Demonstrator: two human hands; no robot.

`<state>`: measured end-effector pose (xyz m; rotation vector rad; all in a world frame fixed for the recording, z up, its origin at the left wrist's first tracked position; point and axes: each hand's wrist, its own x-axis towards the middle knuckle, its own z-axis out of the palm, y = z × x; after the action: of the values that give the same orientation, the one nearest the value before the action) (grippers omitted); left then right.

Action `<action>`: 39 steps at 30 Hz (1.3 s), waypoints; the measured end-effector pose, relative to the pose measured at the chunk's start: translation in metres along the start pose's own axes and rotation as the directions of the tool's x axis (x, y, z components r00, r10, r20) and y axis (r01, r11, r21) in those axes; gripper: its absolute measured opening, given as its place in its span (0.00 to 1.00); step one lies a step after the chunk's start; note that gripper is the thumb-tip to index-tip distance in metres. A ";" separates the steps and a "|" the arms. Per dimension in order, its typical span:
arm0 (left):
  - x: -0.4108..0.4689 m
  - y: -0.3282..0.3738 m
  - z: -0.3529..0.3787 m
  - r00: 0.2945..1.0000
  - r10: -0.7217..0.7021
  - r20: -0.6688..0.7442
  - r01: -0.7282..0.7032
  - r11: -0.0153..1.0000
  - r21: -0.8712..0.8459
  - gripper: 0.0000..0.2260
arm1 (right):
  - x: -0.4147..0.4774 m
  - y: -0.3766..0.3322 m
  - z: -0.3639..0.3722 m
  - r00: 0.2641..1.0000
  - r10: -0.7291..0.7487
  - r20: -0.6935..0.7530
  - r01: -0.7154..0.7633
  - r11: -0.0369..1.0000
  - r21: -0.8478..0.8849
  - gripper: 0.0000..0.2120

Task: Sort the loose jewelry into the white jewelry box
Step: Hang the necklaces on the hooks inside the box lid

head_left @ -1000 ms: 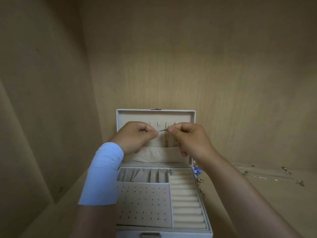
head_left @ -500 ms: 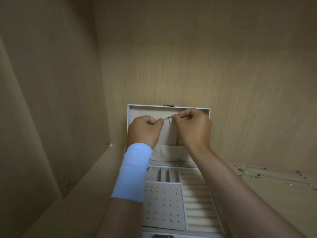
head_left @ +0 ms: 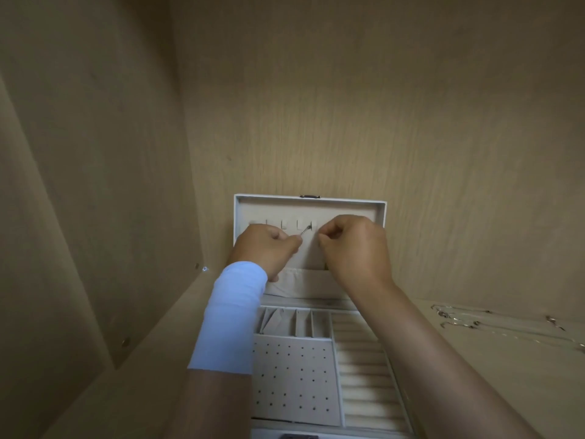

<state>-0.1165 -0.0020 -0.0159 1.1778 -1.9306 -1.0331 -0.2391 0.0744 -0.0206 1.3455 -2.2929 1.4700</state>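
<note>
The white jewelry box (head_left: 381, 210) stands open on a shelf, its lid upright against the back wall with small hooks along the top. My left hand (head_left: 266, 248) pinches the clasp end of a thin necklace (head_left: 305, 230) right at one of the hooks. My right hand (head_left: 354, 248) is up beside it with its fingers curled; what it holds is hidden, though a bit of gold chain shows below it above the lid pocket. The tray below has small compartments, a dotted earring panel and ring rolls.
Several loose thin chains (head_left: 493, 324) lie on the shelf to the right of the box. Wooden walls close in at the left (head_left: 95, 185) and the back. A white band covers my left forearm (head_left: 231, 318).
My hands, which met at the chain, have parted a little; the left one now holds the clasp at a hook. The view has shifted, so the box sits further right.
</note>
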 end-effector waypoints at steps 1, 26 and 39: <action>-0.002 0.001 -0.002 0.997 -0.002 0.071 0.004 1.000 -0.024 0.11 | -0.003 0.001 0.000 1.000 0.002 0.025 -0.002 1.000 -0.002 0.06; -0.017 0.007 0.000 0.843 0.066 0.533 0.056 0.976 -0.209 0.10 | -0.008 0.010 -0.043 0.915 -0.077 0.397 0.062 0.997 0.051 0.08; -0.020 0.013 0.003 0.895 0.025 0.445 0.043 0.989 -0.142 0.04 | -0.008 0.024 -0.045 0.757 0.061 0.651 -0.113 0.993 0.038 0.11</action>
<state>-0.1169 0.0210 -0.0084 0.9197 -2.1412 -1.5307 -0.2674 0.1174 -0.0177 2.0660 -2.7382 1.2447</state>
